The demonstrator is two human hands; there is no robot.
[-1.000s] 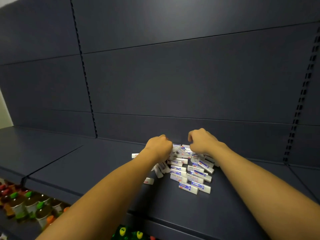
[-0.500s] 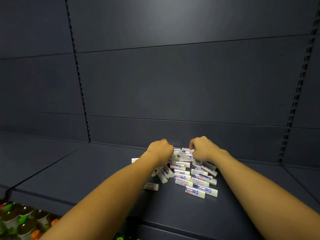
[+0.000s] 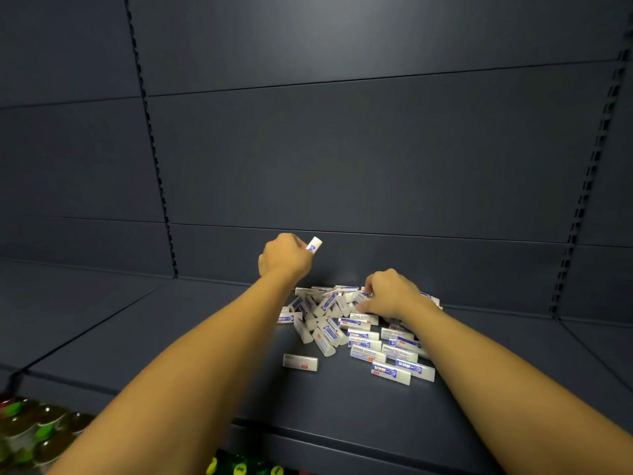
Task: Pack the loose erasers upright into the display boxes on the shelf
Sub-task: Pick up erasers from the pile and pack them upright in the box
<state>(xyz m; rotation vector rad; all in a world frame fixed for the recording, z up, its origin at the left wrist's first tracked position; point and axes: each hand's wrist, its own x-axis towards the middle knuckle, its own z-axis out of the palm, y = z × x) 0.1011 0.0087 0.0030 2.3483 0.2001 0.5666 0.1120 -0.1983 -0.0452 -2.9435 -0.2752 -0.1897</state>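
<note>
Head | left hand (image 3: 284, 257) lifted, gripping eraser (image 3: 314, 244) | right hand (image 3: 390, 293) (curled) on pile (image 3: 346, 323)

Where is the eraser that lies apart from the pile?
In the head view, the lone eraser lies flat on the shelf, just front-left of the eraser pile, between the two forearms.

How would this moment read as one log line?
left hand: holds eraser raised | right hand: fingers in eraser pile | shelf

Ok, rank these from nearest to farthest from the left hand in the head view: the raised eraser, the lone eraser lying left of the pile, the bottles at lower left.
1. Raised white-and-blue eraser, in the left hand grip.
2. Lone white eraser, below the hand, front of the pile.
3. Green-capped bottles, lower left, below the shelf.
</note>
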